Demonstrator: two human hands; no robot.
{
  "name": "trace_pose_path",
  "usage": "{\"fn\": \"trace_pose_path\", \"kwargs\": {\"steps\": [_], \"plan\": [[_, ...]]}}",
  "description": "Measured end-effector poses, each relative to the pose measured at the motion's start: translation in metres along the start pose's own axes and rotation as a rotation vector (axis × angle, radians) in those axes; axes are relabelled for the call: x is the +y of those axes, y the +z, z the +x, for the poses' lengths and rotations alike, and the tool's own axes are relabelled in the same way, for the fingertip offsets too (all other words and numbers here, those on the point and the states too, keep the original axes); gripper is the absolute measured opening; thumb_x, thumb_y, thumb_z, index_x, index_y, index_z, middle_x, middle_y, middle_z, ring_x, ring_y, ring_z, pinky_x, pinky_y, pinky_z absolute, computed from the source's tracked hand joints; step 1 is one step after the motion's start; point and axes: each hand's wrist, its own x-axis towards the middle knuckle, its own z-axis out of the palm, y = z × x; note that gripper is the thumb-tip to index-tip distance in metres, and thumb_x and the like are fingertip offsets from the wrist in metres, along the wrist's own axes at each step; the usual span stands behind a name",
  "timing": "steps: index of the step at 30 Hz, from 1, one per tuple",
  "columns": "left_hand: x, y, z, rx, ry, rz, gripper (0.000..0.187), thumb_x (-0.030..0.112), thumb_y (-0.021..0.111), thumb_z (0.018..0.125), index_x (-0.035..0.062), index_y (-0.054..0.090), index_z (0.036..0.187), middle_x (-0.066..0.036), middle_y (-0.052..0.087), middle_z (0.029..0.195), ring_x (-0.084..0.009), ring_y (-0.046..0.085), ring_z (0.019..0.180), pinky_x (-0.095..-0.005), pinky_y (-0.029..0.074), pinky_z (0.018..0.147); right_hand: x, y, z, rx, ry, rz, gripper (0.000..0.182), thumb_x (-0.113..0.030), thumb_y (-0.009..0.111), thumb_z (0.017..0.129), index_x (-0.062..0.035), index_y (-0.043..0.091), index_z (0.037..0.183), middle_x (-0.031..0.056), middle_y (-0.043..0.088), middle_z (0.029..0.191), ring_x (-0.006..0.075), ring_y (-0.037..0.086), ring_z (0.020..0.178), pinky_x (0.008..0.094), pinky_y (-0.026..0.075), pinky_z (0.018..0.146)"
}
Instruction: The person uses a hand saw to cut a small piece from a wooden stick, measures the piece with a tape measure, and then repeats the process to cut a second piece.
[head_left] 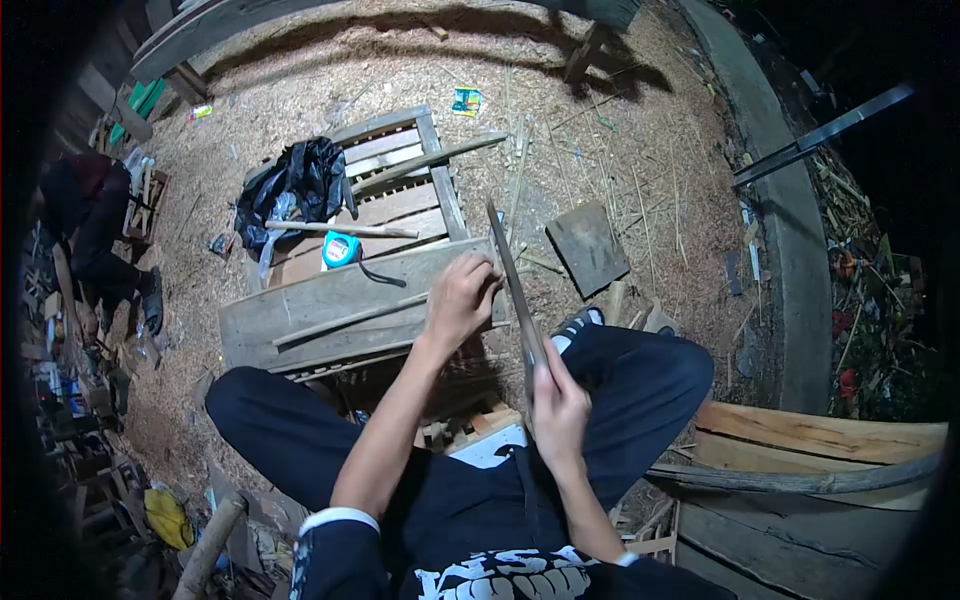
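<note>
My right hand [560, 408] is wrapped around the lower end of a machete [515, 275], its long narrow blade tilted up and away from me. The grip is hidden in my fingers. Just left of the blade is my left hand [462, 298], fingers curled closed; whatever they hold, if anything, is hidden. Below it a wooden plank [370, 285] lies across the near side of a slatted wooden platform [440, 190]. A thin stick [350, 322] rests on that plank. A blue tape measure [341, 249] with a black strap sits behind it.
On the platform lie a black plastic bag [310, 180] and a longer wooden strip [430, 163]. A square board [588, 248] is on the shavings-covered ground to the right. Planks [800, 440] stand at my lower right. Another person [95, 230] is bent over at far left.
</note>
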Motion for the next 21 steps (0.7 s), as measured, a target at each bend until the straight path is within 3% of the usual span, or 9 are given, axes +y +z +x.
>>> {"fn": "trace_pose_path", "kwargs": {"steps": [2,5,7,9,10,11,15,19,21], "plan": [[0.000,0.001,-0.001,0.008,0.007,-0.001,0.015,0.004,0.079,0.083,0.0005,0.069,0.094,-0.012,0.068,0.100,-0.0354,0.067,0.096,-0.0443,0.054,0.081,-0.003,0.016,0.026,-0.007,0.016,0.097,0.041,-0.011,0.058,0.107,0.0060,0.060,0.144,0.0256,0.072,0.132,0.0242,0.071,0.119,0.0353,0.055,0.099],[0.000,0.002,0.000,0.013,-0.024,0.029,0.014,0.003,0.078,0.084,0.0003,0.069,0.093,-0.013,0.067,0.099,-0.0360,0.066,0.095,-0.0445,0.054,0.081,0.004,-0.016,-0.025,-0.015,-0.026,-0.043,0.042,-0.014,0.058,0.108,0.0059,0.059,0.145,0.0260,0.071,0.133,0.0259,0.072,0.119,0.0348,0.055,0.098],[0.004,0.001,0.004,0.028,-0.010,0.020,0.014,0.003,0.078,0.084,0.0002,0.069,0.093,-0.013,0.067,0.099,-0.0362,0.066,0.095,-0.0445,0.054,0.080,-0.003,-0.017,-0.026,0.016,-0.027,0.022,0.043,-0.016,0.058,0.108,0.0061,0.059,0.144,0.0263,0.071,0.132,0.0268,0.072,0.119,0.0340,0.055,0.097],[0.005,-0.002,-0.001,0.001,-0.006,0.013,0.014,0.003,0.078,0.084,0.0000,0.068,0.093,-0.013,0.067,0.098,-0.0363,0.066,0.094,-0.0444,0.054,0.080,-0.008,-0.002,0.001,-0.043,0.112,-0.049,0.043,-0.016,0.058,0.108,0.0066,0.059,0.144,0.0269,0.071,0.132,0.0255,0.072,0.119,0.0342,0.055,0.096],[0.003,0.000,-0.001,0.013,-0.009,0.003,0.014,0.004,0.079,0.084,0.0004,0.068,0.093,-0.013,0.067,0.097,-0.0359,0.066,0.093,-0.0441,0.054,0.079,-0.002,0.016,0.022,0.011,-0.071,-0.023,0.042,-0.016,0.057,0.108,0.0065,0.059,0.144,0.0270,0.070,0.133,0.0248,0.072,0.118,0.0347,0.055,0.096],[0.002,0.000,0.001,0.023,0.004,-0.005,0.014,0.004,0.079,0.084,0.0007,0.068,0.092,-0.013,0.067,0.097,-0.0354,0.066,0.093,-0.0438,0.053,0.079,-0.009,0.019,0.027,-0.015,0.008,0.030,0.042,-0.016,0.057,0.109,0.0065,0.060,0.144,0.0265,0.069,0.135,0.0249,0.071,0.121,0.0356,0.055,0.097],[0.005,0.000,0.000,0.012,-0.030,0.016,0.013,0.004,0.078,0.084,0.0005,0.068,0.092,-0.013,0.067,0.097,-0.0349,0.066,0.094,-0.0439,0.053,0.080,0.001,-0.015,-0.030,-0.004,-0.096,-0.047,0.044,-0.017,0.055,0.110,0.0071,0.057,0.146,0.0250,0.069,0.138,0.0254,0.069,0.125,0.0355,0.054,0.099],[-0.002,0.004,-0.002,0.026,0.025,0.001,0.013,0.003,0.079,0.083,0.0012,0.069,0.092,-0.012,0.067,0.098,-0.0352,0.066,0.093,-0.0427,0.053,0.079,-0.002,0.018,0.029,-0.006,0.008,0.031,0.040,-0.014,0.057,0.108,0.0067,0.062,0.141,0.0252,0.072,0.131,0.0258,0.071,0.122,0.0380,0.054,0.101],[-0.001,0.000,0.002,0.031,0.028,0.009,0.014,0.003,0.079,0.082,0.0009,0.070,0.093,-0.013,0.067,0.099,-0.0355,0.066,0.093,-0.0426,0.053,0.079,-0.001,0.013,0.021,-0.002,0.042,0.056,0.040,-0.016,0.057,0.108,0.0071,0.063,0.140,0.0248,0.074,0.127,0.0249,0.073,0.116,0.0388,0.054,0.099]]}}
